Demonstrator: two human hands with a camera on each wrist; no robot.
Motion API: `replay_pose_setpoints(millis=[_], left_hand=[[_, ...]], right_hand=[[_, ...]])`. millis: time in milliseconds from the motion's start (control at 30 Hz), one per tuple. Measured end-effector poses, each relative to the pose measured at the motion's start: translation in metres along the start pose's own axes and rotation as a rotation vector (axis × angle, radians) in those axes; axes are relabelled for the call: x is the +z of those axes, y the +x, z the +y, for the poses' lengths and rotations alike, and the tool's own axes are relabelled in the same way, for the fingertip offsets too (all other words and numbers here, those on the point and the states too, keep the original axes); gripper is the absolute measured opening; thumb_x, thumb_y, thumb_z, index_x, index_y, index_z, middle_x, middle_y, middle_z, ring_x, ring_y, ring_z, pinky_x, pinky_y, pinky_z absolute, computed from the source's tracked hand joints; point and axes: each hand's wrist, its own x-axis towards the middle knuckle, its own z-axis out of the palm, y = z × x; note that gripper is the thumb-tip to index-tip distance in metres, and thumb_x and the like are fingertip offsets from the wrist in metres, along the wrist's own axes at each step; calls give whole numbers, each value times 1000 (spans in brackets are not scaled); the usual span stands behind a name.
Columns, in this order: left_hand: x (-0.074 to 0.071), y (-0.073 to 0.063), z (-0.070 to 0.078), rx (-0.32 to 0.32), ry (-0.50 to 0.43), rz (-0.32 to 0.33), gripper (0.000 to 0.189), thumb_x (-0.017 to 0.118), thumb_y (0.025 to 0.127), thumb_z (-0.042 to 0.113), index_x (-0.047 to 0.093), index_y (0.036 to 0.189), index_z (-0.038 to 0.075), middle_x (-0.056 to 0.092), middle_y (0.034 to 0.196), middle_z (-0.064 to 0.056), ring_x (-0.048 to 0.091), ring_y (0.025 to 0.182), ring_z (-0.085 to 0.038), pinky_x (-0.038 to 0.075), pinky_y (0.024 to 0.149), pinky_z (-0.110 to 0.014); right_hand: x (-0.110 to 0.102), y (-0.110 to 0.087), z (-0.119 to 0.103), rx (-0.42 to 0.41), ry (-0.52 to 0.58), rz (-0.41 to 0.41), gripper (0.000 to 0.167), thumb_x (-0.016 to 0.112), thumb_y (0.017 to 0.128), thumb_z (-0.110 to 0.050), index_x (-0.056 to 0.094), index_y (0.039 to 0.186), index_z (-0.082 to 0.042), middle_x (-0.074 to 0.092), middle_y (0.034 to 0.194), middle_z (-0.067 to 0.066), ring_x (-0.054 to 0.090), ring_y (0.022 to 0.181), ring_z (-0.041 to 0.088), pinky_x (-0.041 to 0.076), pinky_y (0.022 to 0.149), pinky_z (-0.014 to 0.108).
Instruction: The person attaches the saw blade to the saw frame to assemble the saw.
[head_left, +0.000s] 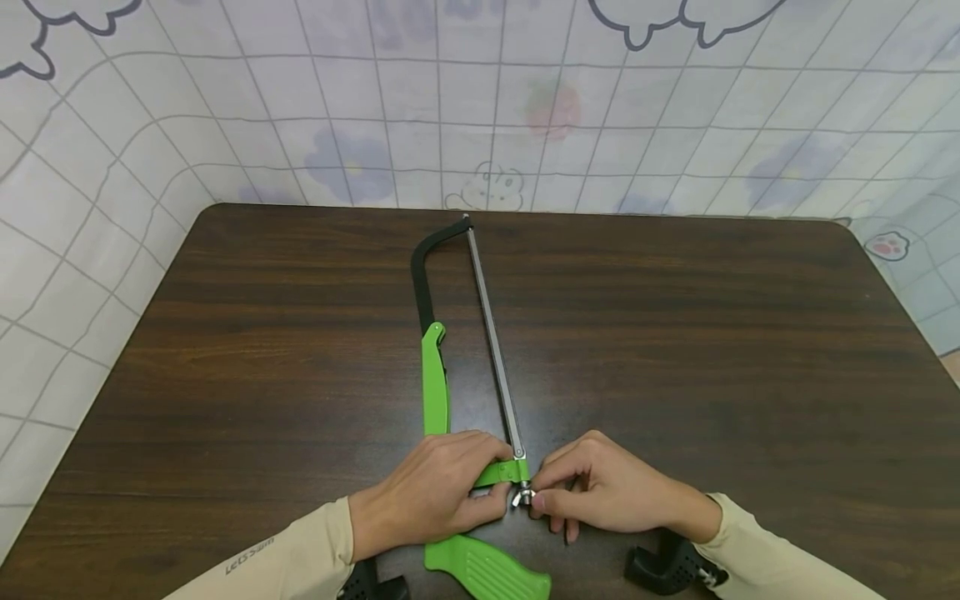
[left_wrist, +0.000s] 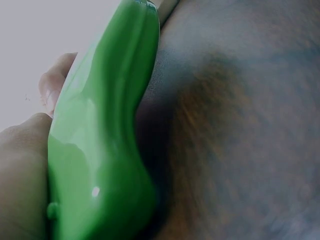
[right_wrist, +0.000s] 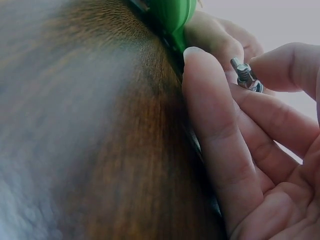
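A hacksaw [head_left: 435,387] with a green frame, black bow and grey blade [head_left: 491,333] lies on the table, its bow end pointing away from me. My left hand [head_left: 438,483] lies across the frame and grips the green arm at the blade's near end. In the left wrist view the green handle [left_wrist: 100,135] fills the middle, with part of the hand behind it. Thumb and forefinger of my right hand [head_left: 611,487] pinch the metal wing nut [head_left: 522,497] at that end. The right wrist view shows the threaded bolt [right_wrist: 243,73] by the thumb tip, other fingers loosely extended below.
The dark wooden table [head_left: 712,350] spreads out on both sides of the saw. Behind and left of it hangs a white gridded curtain [head_left: 262,125] with cartoon prints. Black wrist devices [head_left: 667,567] sit under the sleeves close to the tabletop.
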Motion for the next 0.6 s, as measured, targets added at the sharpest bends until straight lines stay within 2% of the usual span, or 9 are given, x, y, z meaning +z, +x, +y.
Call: replay_pose_setpoints(millis=[333, 600], left_hand=[[0, 0, 1, -17, -6, 1, 21, 68, 88, 13, 65, 109, 16, 67, 88, 10, 47, 70, 4, 39, 63, -7], [0, 0, 1, 2, -5, 11, 22, 68, 88, 12, 63, 109, 16, 62, 83, 11, 42, 67, 5, 33, 61, -5]], right_hand=[[0, 1, -2, 29, 12, 0, 19, 60, 103, -11, 78, 97, -10, 72, 79, 10, 67, 62, -1, 57, 50, 28], [0, 0, -1, 13, 13, -2, 18, 60, 103, -9, 78, 99, -8, 73, 80, 13, 69, 61, 5, 57, 50, 28]])
